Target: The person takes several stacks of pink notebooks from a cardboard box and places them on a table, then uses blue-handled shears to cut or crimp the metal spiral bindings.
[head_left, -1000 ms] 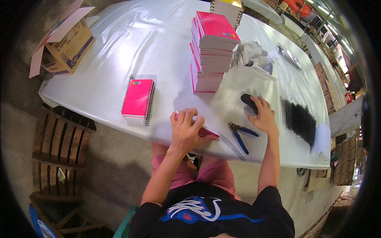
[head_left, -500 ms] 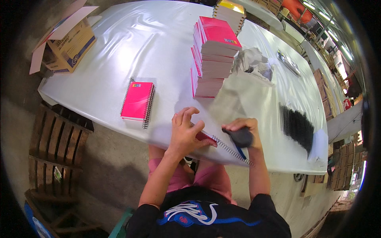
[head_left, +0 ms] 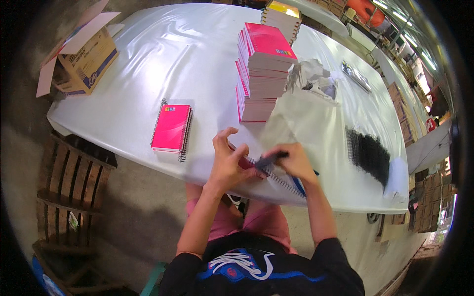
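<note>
At the table's near edge, my left hand (head_left: 224,165) curls its thumb and fingers around a red-covered notebook (head_left: 244,162), which is seen edge-on and mostly hidden. A wire coil (head_left: 282,181) runs along the notebook's edge and sticks out beyond it to the lower right. My right hand (head_left: 295,162) is closed on a dark tool (head_left: 268,161), blurred by motion, whose kind I cannot make out; it lies against the coil near my left fingertips. Something blue (head_left: 299,186) shows below the right palm. Left of my hands lie red spiral notebooks (head_left: 171,127) with dark coils at both sides.
A tall stack of red books (head_left: 269,44) stands ahead, with yellow-topped spiral books (head_left: 281,15) behind it. Crumpled white wrapping (head_left: 312,81) sits beside the stack. Loose black coils (head_left: 369,155) lie at the right. An opened cardboard box (head_left: 91,69) is at the far left.
My right hand has moved left and slightly up with the dark tool, from the coil's free end to beside my left fingers. My left hand still holds the notebook, shifted slightly left.
</note>
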Motion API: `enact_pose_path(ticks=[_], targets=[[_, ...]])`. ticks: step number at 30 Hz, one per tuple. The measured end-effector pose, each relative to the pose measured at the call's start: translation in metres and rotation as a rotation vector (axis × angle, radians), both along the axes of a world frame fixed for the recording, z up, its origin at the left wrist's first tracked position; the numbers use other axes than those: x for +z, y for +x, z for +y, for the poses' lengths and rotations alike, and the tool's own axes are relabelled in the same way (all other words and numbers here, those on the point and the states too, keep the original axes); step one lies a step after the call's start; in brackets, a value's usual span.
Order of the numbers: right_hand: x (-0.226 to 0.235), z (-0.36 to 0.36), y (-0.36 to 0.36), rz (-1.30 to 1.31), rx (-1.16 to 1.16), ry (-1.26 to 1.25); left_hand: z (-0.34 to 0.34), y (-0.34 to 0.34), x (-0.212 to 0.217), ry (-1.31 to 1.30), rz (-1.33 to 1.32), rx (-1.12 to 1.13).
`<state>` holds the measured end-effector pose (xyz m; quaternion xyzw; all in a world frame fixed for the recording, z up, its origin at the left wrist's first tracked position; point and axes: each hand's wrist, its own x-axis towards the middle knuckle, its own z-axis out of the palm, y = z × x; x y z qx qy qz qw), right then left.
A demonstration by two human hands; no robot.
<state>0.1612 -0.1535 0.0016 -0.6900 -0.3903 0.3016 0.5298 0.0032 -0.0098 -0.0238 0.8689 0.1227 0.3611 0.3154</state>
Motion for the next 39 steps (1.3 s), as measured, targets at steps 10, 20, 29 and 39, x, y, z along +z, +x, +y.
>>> enact_pose_path(ticks=[10, 20, 29, 39], targets=[[0.004, 0.019, -0.014, 0.119, 0.048, 0.163, 0.009, 0.005, -0.024, -0.477, -0.046, -0.043], [0.003, 0.041, -0.007, -0.141, -0.048, -0.226, 0.013, 0.013, -0.03, -0.627, -0.112, -0.055], [0.014, 0.046, -0.034, -0.015, 0.166, 0.169, 0.017, 0.014, -0.048, -0.469, -0.109, -0.086], [-0.005, -0.019, 0.045, -0.662, -0.419, -0.068, 0.013, 0.009, -0.045, -0.717, -0.252, -0.248]])
